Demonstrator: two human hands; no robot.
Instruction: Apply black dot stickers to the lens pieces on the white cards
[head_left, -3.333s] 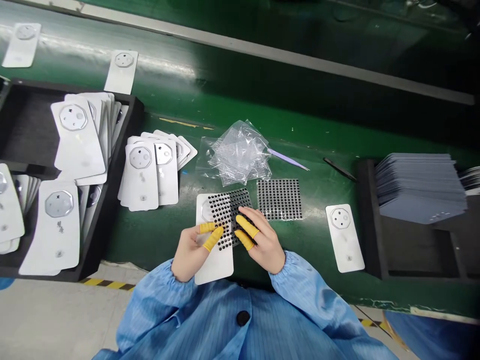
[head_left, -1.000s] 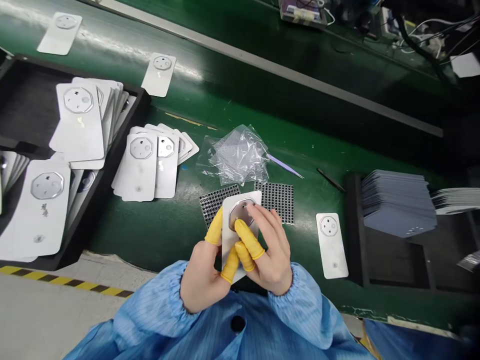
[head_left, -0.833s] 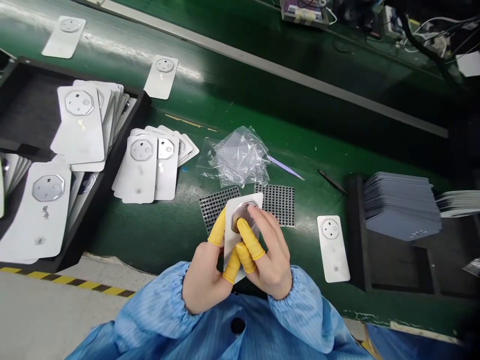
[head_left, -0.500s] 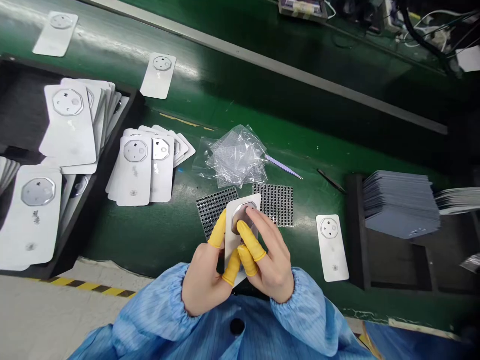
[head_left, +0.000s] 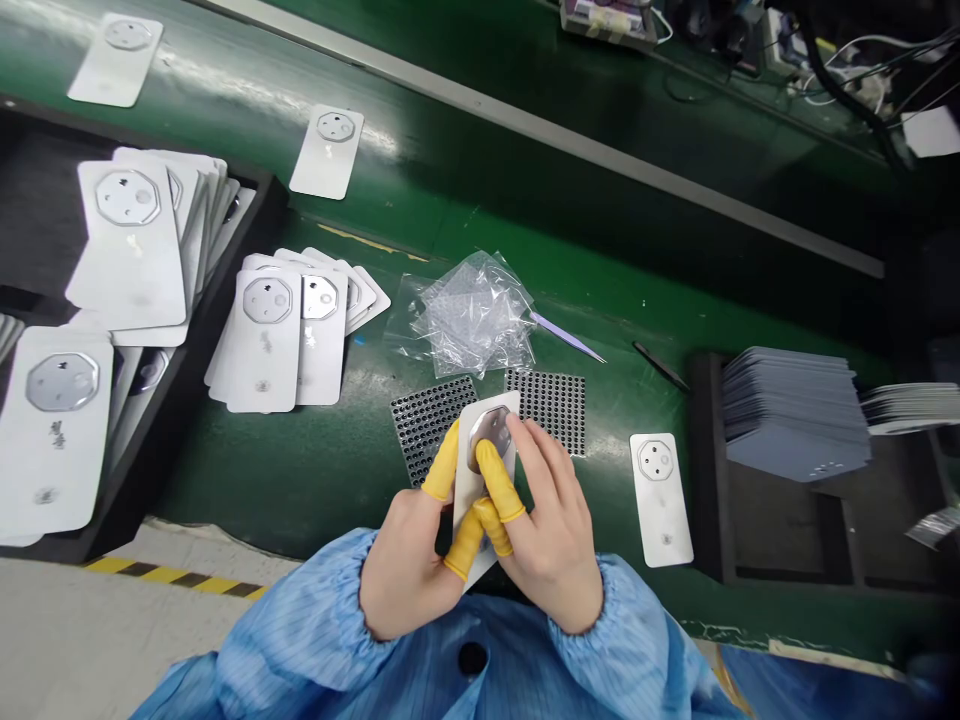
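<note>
A white phone back cover [head_left: 468,480] with a shiny octagonal camera plate [head_left: 491,432] is tilted up in front of me. My left hand [head_left: 416,545], with yellow finger cots on thumb and index finger, grips its left side and lower part. The yellow-capped index finger of my right hand [head_left: 544,525] presses on the camera plate. Its thumb is against the cover's lower front beside my left thumb, and the bare fingers lie by the right edge. Just beyond are two sheets of small black round pieces, a left sheet [head_left: 431,425] and a right sheet [head_left: 555,412].
Clear plastic bags [head_left: 476,312] and purple tweezers [head_left: 568,338] lie behind the sheets, dark tweezers [head_left: 660,366] farther right. White covers [head_left: 264,350] are fanned at left beside a black tray [head_left: 247,235]. A single cover [head_left: 661,510] lies near the right tray [head_left: 711,470], which holds grey panels [head_left: 795,415].
The bare fingers of my right hand have moved off the camera plate to the cover's right edge, so more of the plate shows. The view has shifted slightly.
</note>
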